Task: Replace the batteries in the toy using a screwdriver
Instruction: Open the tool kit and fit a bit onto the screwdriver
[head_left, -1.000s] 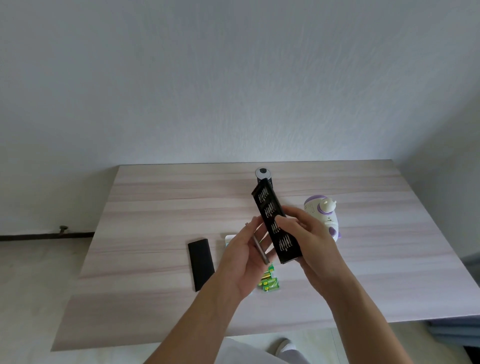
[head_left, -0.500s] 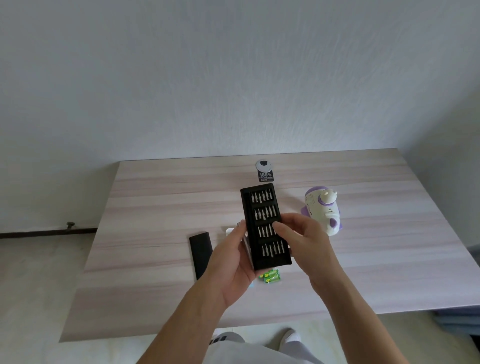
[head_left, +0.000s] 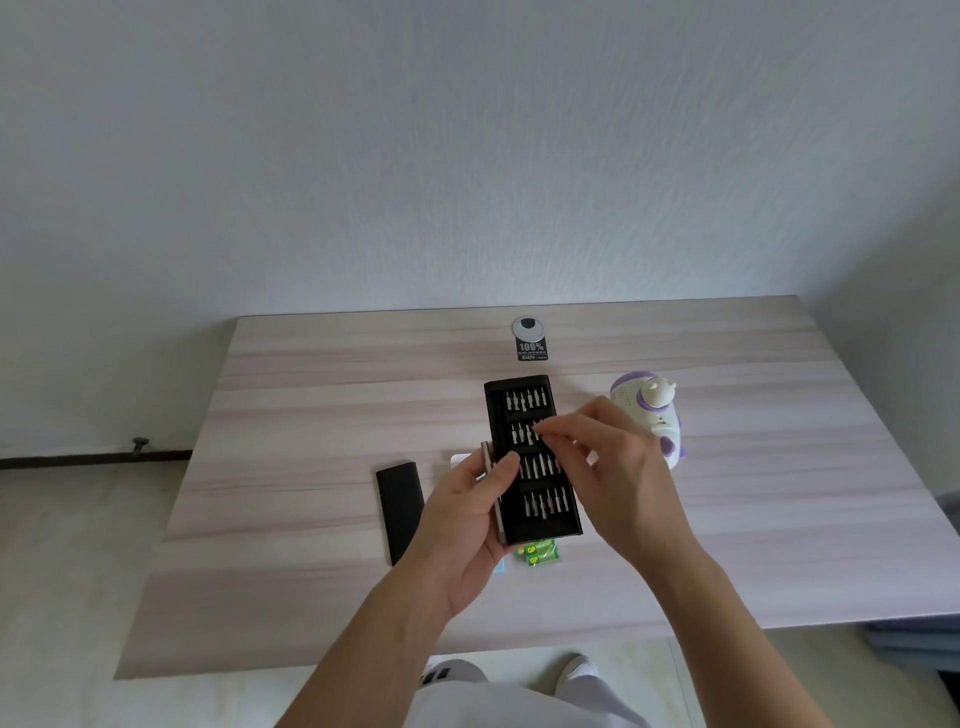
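My left hand (head_left: 467, 519) grips the left edge of a black bit tray (head_left: 530, 457) with several rows of silver bits, and also holds a grey screwdriver handle (head_left: 491, 488) against it. My right hand (head_left: 613, 467) reaches over the tray, its thumb and forefinger pinching at a bit in the second row. The white and purple toy (head_left: 649, 415) stands on the table just right of my right hand. Green batteries (head_left: 540, 553) lie on the table below the tray, partly hidden by it.
The black tray sleeve (head_left: 402, 509) lies on the wooden table (head_left: 311, 415) left of my left hand. A round grey cable port with a black sticker (head_left: 530, 338) sits near the far edge. A white card (head_left: 460, 460) peeks out behind my left hand.
The tray has turned flat, face up. My right hand let go of its right side and moved up over the second row of bits. The view shifted downward.
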